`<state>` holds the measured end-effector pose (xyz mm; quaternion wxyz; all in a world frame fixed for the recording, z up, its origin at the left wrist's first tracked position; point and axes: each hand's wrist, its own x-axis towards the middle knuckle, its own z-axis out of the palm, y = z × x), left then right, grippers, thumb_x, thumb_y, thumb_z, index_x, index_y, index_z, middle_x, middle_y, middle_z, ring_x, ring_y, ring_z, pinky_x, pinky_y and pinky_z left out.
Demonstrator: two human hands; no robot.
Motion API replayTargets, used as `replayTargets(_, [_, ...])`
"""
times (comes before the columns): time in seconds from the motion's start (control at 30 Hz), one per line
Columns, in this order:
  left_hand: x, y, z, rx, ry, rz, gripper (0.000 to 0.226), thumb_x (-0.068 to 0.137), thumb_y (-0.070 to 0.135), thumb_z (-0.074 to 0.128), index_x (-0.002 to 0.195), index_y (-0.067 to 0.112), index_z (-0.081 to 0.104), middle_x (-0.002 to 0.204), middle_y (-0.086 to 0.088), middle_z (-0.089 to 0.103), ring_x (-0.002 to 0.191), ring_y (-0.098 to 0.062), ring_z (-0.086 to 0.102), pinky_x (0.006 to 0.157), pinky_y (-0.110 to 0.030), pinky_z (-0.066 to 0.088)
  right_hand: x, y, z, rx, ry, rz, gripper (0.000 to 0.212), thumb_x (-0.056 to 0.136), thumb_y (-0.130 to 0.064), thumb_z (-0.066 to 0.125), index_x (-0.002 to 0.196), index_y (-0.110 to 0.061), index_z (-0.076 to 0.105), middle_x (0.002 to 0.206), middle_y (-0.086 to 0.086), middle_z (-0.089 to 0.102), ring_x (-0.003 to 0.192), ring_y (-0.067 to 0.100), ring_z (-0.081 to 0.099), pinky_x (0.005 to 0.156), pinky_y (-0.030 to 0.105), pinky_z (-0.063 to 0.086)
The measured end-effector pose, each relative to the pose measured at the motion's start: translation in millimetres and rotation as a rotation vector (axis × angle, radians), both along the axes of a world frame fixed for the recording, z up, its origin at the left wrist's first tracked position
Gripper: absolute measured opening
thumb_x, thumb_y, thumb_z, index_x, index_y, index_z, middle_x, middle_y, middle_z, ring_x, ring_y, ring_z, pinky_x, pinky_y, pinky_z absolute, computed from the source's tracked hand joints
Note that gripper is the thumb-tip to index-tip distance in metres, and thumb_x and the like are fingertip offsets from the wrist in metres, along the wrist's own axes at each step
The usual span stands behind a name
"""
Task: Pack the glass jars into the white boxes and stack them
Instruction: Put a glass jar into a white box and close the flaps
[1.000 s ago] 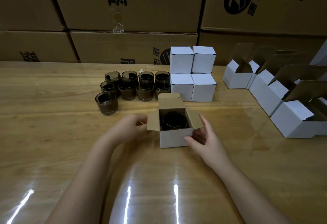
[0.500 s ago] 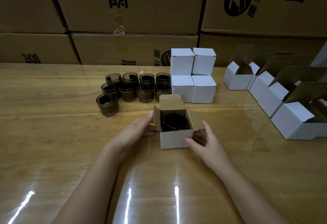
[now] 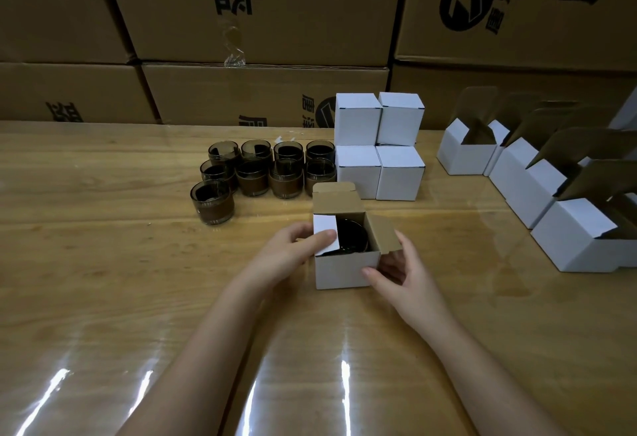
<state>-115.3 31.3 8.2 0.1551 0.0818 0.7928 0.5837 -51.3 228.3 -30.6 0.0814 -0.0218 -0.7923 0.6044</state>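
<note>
White box point(image 3: 346, 272) half closed on the wooden table point(image 3: 103, 263), with a dark glass jar point(image 3: 351, 237) standing inside it.
At the box's left wall the left hand point(image 3: 293, 253) curls its fingers and lays its thumb on the left side flap point(image 3: 325, 234), folded down over part of the jar. The right hand point(image 3: 403, 270) grips the right front corner, thumb on the front face, beneath the right flap point(image 3: 384, 234), which stands up. Nine loose jars point(image 3: 262, 173) cluster behind to the left, four closed boxes point(image 3: 379, 146) are stacked two high just beyond, and open boxes point(image 3: 551, 194) line the right.
</note>
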Motion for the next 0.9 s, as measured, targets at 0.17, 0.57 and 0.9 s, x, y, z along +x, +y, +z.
replayTargets(0.17, [-2.6,1.3,-2.8,0.023,-0.039,-0.001,0.020,0.089,0.037,0.062,0.108,0.033,0.064,0.109,0.008,0.069,0.095,-0.005,0.066,0.089,-0.028,0.050,1.6,-0.3,2.0,0.010,-0.009,0.012,0.065,0.081,-0.019,0.074,0.112,-0.059,0.032,0.111,-0.026,0.055,0.102,-0.018,0.054,0.077,0.004,0.044])
replayTargets(0.57, [5.7,4.7,-2.9,0.104,-0.011,0.037,0.020,0.088,0.045,0.060,0.100,0.031,0.066,0.100,0.009,0.072,0.088,-0.002,0.067,0.081,-0.022,0.049,3.1,-1.4,2.0,0.041,0.023,0.024,0.053,0.082,-0.017,0.073,0.111,-0.051,0.046,0.102,-0.034,0.063,0.099,-0.012,0.059,0.077,0.006,0.046])
replayTargets(0.9, [4.3,4.7,-0.6,0.126,-0.027,0.020,0.019,0.088,0.042,0.061,0.104,0.033,0.066,0.102,0.008,0.072,0.089,-0.001,0.067,0.077,-0.022,0.046,7.1,-3.8,6.9,0.031,0.092,0.082,0.074,0.086,-0.005,0.068,0.124,-0.060,0.034,0.115,-0.040,0.054,0.106,-0.016,0.053,0.082,0.002,0.042])
